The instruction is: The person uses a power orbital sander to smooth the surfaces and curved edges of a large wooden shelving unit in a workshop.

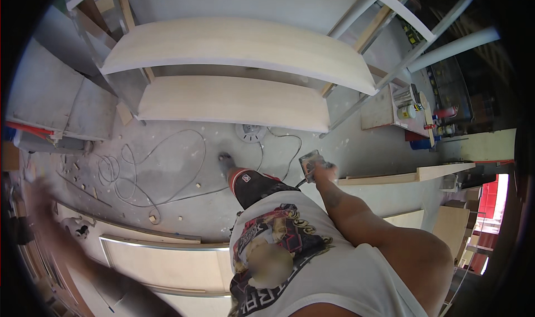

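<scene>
My right hand [325,172] is wrapped round a dark, square-based electric sander [308,163] with a cord. It is held out to the right of my leg, apart from the pale boards in front of me. Off at the far left, my left hand [38,197] is smeared by motion, so its fingers cannot be made out. Ahead stands a metal rack carrying a pale upper board [234,45] and a pale lower board [234,101], both wide and smooth.
A looped grey cable [134,175] lies on the dusty floor, near a round cable reel [251,132]. Framed panels [167,261] lie behind me to the left. A low table [379,108] with cans stands at right, near a long plank [384,179]. Grey cabinets [56,94] stand left.
</scene>
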Demonstrator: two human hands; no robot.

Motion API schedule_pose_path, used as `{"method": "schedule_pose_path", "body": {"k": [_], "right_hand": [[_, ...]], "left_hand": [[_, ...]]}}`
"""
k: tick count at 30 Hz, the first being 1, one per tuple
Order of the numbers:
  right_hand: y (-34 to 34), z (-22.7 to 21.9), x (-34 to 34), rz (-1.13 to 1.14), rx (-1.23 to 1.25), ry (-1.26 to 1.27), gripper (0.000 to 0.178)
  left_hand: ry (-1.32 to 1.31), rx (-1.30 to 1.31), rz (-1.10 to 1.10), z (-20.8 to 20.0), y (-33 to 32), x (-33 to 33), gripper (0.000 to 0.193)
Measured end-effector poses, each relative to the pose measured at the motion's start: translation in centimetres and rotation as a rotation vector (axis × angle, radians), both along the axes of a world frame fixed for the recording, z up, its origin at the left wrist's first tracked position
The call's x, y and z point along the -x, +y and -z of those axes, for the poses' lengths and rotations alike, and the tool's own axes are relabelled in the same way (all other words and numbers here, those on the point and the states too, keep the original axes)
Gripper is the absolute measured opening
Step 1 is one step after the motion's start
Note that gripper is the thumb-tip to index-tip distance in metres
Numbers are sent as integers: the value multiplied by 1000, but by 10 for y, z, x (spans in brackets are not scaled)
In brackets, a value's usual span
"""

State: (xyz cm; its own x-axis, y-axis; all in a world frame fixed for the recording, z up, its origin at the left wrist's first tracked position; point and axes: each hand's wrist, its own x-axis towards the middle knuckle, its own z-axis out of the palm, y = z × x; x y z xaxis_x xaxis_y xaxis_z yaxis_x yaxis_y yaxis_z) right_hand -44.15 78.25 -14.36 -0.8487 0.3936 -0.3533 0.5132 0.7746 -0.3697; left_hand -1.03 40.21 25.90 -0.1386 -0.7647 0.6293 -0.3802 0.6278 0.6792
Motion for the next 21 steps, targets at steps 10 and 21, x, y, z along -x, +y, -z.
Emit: {"method": "schedule_pose_path", "body": {"k": [10,21], "right_hand": [[-238,-12,-39,-1009,53,7,77],[-538,-30,-161,-1530,462,-90,69]], "left_hand": [[-153,-1424,446,337,-22,123,50],[197,-1688,212,349,-197,106,65]]}}
